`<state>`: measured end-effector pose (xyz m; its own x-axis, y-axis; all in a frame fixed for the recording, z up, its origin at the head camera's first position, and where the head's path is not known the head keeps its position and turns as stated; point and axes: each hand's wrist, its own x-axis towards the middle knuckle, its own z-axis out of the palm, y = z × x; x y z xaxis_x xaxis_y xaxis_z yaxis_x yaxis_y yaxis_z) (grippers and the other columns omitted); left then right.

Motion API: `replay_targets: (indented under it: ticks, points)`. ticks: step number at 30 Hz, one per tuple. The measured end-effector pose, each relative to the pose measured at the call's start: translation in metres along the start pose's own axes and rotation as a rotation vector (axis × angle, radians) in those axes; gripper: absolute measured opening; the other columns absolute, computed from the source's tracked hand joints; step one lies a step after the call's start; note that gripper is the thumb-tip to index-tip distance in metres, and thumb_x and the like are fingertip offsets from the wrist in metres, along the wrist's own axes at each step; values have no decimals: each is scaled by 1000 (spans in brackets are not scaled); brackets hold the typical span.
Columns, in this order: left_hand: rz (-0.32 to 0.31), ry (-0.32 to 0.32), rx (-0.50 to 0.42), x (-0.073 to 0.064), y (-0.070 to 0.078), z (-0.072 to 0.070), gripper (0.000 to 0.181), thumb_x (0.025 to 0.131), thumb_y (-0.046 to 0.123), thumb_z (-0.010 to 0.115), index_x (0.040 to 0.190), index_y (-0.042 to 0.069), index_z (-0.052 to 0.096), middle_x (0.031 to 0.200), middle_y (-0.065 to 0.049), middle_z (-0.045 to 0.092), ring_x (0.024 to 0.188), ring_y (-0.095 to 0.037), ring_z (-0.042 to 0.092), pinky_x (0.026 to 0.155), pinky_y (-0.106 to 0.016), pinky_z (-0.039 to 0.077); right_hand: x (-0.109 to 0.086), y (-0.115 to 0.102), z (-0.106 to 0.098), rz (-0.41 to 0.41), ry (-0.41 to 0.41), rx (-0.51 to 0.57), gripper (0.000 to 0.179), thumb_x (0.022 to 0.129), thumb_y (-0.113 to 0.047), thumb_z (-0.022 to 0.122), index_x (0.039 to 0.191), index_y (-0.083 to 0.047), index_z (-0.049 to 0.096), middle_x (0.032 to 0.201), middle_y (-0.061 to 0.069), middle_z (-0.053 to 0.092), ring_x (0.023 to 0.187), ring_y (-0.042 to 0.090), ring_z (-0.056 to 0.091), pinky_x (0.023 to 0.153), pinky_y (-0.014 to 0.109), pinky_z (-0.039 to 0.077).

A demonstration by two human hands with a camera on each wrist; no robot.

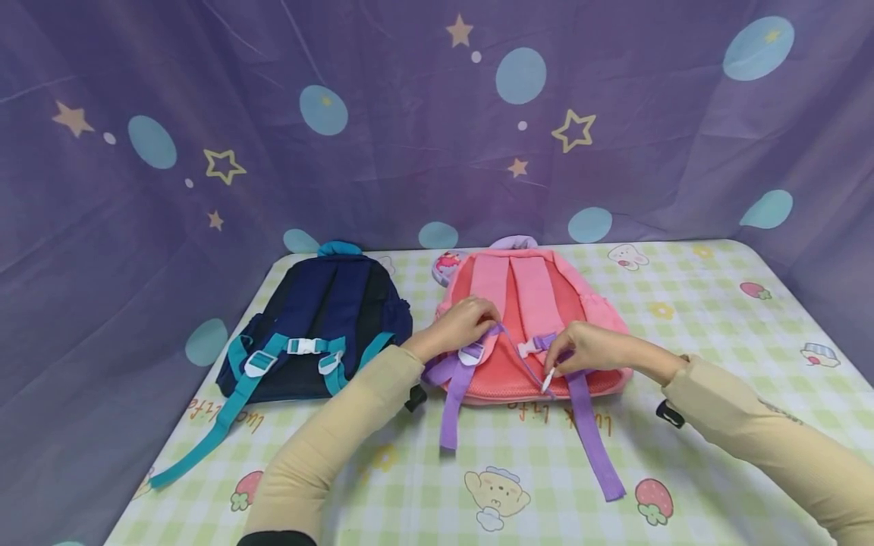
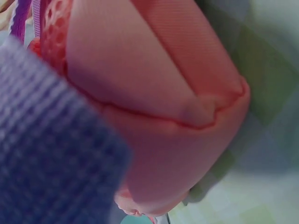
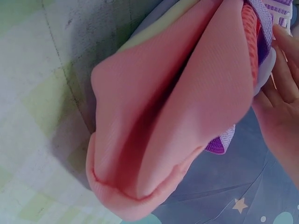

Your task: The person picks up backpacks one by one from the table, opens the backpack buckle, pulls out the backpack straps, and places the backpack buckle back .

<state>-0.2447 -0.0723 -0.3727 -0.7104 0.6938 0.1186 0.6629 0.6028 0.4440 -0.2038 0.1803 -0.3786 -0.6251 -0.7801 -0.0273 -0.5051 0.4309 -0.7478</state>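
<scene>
A pink backpack (image 1: 505, 379) lies on the table with its shoulder straps facing up. My left hand (image 1: 464, 322) pinches a thin purple strap (image 1: 522, 360) over the bag's left side. That strap slants down toward my right hand (image 1: 583, 349), whose thumb and fingers pinch a small white plastic buckle piece (image 1: 548, 379) at its lower end. Beside the right fingers lies a pale pink buckle (image 1: 527, 348) on a purple strap. In the right wrist view the right fingers (image 3: 282, 79) show at the bag's edge; in the left wrist view a purple strap (image 2: 51, 149) covers much of the foreground.
A navy backpack (image 1: 314, 303) with teal straps lies to the left, its white chest buckle (image 1: 305, 346) fastened. Two purple strap ends (image 1: 597, 447) hang toward the front. A checked tablecloth (image 1: 717, 341) covers the table, and a purple curtain (image 1: 423, 136) stands behind.
</scene>
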Motion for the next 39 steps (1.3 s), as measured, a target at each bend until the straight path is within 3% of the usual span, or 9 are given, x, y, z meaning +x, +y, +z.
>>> replay_targets:
  ticks: [8,15,18,24,32,39]
  points:
    - [23,-35,38,0,0,3,13,95,1,59,101,-2,70,101,-13,69,100,-26,61,94,-34,46,1,0,0,29,6,-33,10,81,3,73,84,-6,76,82,-9,70,80,3,56,74,23,50]
    - [61,-43,102,0,-2,4,13,94,0,59,99,0,71,100,-11,69,99,-26,62,94,-32,46,1,0,1,31,9,-38,12,82,5,71,86,-4,77,84,-6,71,79,4,55,71,22,49]
    - [67,-42,98,0,-2,4,13,94,-1,60,100,-1,71,100,-12,69,100,-26,62,94,-32,46,1,-1,0,21,10,-43,12,81,6,70,86,-4,77,85,-4,72,78,4,54,69,22,48]
    - [33,-20,41,-4,-2,0,14,92,-1,62,103,-1,71,101,-12,69,100,-24,62,92,-30,48,-3,-4,-4,26,36,-59,11,82,0,74,91,-5,78,91,-1,73,86,8,60,76,26,50]
    - [24,45,27,-24,4,-10,13,93,9,65,104,2,70,105,-10,67,103,-23,60,92,-34,48,-15,-7,-11,33,116,-47,13,85,-7,75,97,-5,77,91,-1,72,81,9,56,74,28,49]
    - [53,92,15,-47,10,-16,18,92,11,66,106,1,68,110,-11,64,110,-28,56,99,-45,43,-29,-8,-10,58,243,-93,20,85,-12,76,102,-3,74,97,2,72,92,21,63,86,45,51]
